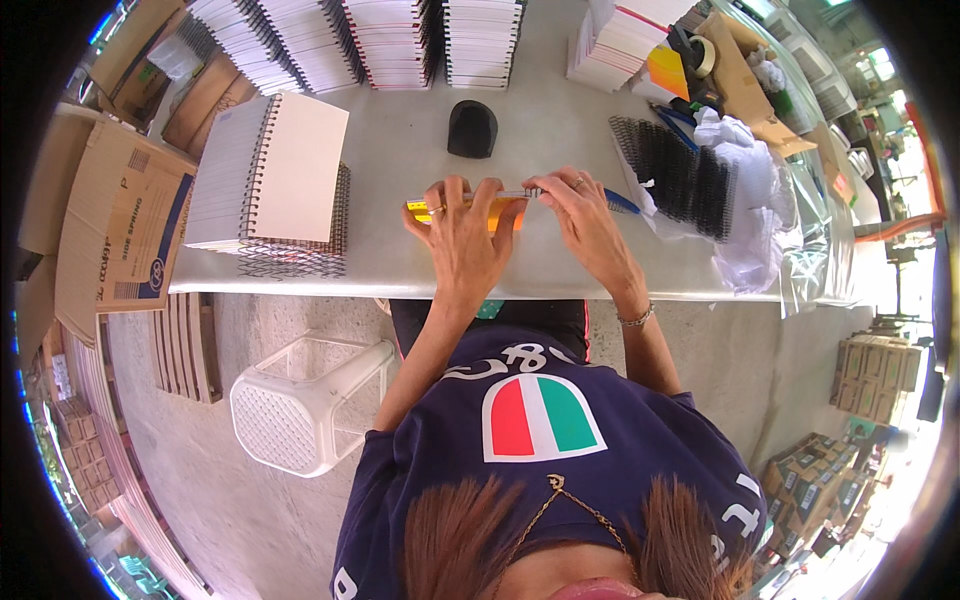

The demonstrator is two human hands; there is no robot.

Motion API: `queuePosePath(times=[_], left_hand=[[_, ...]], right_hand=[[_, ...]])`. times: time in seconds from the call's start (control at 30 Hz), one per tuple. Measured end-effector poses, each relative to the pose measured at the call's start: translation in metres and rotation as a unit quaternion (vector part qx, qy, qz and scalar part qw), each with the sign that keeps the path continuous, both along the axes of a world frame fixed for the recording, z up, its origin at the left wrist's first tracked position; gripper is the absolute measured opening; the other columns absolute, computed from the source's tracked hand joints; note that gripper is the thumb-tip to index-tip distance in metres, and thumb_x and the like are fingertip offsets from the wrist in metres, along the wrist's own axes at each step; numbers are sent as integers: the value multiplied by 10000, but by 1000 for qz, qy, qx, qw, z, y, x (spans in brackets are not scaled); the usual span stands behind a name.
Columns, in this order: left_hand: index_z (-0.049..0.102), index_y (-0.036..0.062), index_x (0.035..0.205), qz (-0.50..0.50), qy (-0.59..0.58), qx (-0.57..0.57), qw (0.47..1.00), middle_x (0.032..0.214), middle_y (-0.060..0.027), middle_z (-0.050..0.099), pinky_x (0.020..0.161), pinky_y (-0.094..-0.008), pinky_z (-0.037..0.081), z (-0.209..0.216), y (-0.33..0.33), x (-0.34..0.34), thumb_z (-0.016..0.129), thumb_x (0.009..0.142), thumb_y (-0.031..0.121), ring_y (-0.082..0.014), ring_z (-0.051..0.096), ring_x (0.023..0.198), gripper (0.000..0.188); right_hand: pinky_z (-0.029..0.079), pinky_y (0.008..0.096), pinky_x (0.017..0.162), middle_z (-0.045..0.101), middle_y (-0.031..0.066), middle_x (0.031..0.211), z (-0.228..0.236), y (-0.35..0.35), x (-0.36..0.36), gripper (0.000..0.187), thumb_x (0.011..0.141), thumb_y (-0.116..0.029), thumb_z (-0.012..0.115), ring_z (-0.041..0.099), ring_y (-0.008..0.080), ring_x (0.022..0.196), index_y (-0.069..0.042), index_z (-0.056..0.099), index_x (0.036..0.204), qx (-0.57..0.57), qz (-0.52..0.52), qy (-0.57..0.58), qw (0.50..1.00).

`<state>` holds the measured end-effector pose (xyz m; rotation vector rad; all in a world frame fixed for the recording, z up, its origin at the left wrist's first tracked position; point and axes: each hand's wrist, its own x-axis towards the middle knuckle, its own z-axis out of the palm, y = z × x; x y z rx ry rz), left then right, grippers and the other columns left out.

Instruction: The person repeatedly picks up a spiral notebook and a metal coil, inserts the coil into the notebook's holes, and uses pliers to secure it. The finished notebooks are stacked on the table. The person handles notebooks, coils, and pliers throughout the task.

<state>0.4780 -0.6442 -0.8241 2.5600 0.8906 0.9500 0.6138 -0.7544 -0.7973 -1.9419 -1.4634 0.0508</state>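
My left hand point(465, 235) grips a yellow-orange notebook point(418, 213) close to the table's near edge, its spine turned up and its fingers spread over the top. A thin spiral coil point(514, 194) runs along that spine. At the coil's right end, my right hand point(590, 225) is closed, thumb and fingertips pinching the end. Just right of it lies a tool with a blue handle point(622, 202), partly hidden by the hand. Beyond the notebook rests a black rounded object point(472, 130).
Spiral notebooks stand in a stack point(300, 165) at left, with more stacks point(400, 45) along the back. Black coils point(685, 180) lie at right beside white crumpled wrapping point(755, 215). A cardboard box point(125, 215) sits far left; a white stool point(290, 410) is on the floor.
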Motion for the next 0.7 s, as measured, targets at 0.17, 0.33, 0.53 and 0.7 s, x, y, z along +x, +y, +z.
queuePosePath(times=[0.17, 0.33, 0.53, 0.7], left_hand=[[670, 223, 1051, 6, 16, -1, 1000, 1054, -34, 485, 947, -574, 251, 0, -1, -1, 701, 878, 408, -264, 436, 1124, 255], [676, 228, 1053, 11, 22, -8, 1000, 1061, -33, 492, 941, -571, 257, 0, -2, -1, 701, 877, 401, -267, 439, 1124, 248], [662, 212, 1043, 18, 17, -14, 1000, 1046, -46, 495, 940, -576, 258, 5, -6, 0, 684, 883, 402, -273, 450, 1108, 248], [634, 218, 1105, 16, 30, -34, 999, 1096, -56, 486, 982, -631, 231, 2, -5, 0, 665, 889, 409, -286, 440, 1151, 290]], right_hand=[[386, 410, 939, 617, 75, 1046, 0, 0, 2, 201, 897, -58, 628, 567, 280, 1058, -111, 658, 1088, 27, -1, -3, 1000], [401, 405, 928, 621, 74, 1034, -3, 2, 0, 188, 884, -27, 626, 575, 286, 1054, -92, 639, 1061, 37, -1, -1, 999], [417, 404, 896, 606, 93, 1031, 5, 3, -3, 144, 905, -30, 594, 573, 307, 1051, -59, 606, 1045, 7, 13, -2, 1000], [417, 415, 908, 613, 106, 1063, -2, 8, -2, 184, 900, -36, 608, 580, 297, 1061, -77, 617, 1079, 11, 2, 36, 999]])
